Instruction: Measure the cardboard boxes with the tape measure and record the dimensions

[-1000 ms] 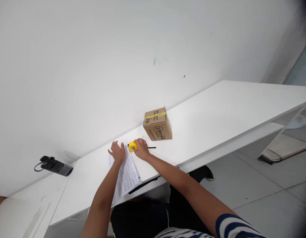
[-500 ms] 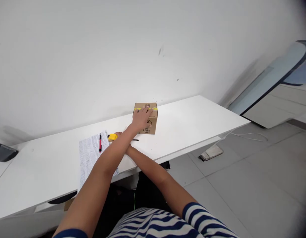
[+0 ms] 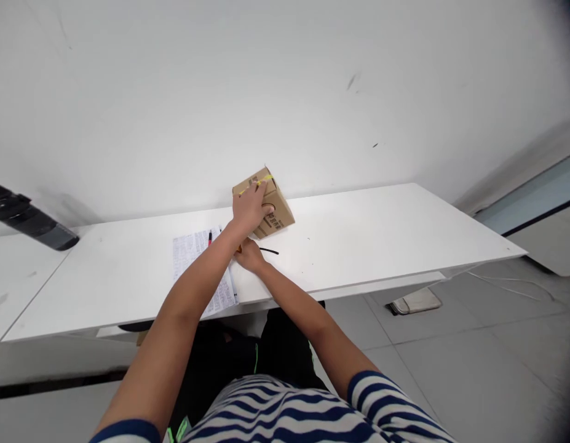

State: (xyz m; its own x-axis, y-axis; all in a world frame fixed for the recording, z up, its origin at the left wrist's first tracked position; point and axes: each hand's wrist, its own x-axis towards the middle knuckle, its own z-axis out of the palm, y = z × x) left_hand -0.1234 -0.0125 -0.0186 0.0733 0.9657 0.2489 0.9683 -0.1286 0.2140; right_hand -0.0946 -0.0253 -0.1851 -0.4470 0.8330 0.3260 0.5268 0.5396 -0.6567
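Observation:
A small brown cardboard box [image 3: 281, 212] with dark print and a yellow strip across its top is tilted at the back of the white table. My left hand [image 3: 249, 208] grips it, fingers over the top and thumb on the printed side. Under my left forearm, my right hand [image 3: 250, 254] is closed around a small yellow-and-black tool [image 3: 240, 248], mostly hidden now; its exact kind does not show. Just right of that hand lies a thin black strip-like object [image 3: 269, 251].
Handwritten sheets [image 3: 187, 249] lie left of my hands, with a red-and-black pen [image 3: 209, 237] on them. A black cylindrical object [image 3: 35, 223] is at the far left. The white table [image 3: 381, 240] runs along the wall; a pale flat object [image 3: 416, 301] lies on the floor.
The box has gone from upright to tilted, with my left hand still on it. My right hand has come in closer to the box, covering most of the yellow tool. The view has shifted left.

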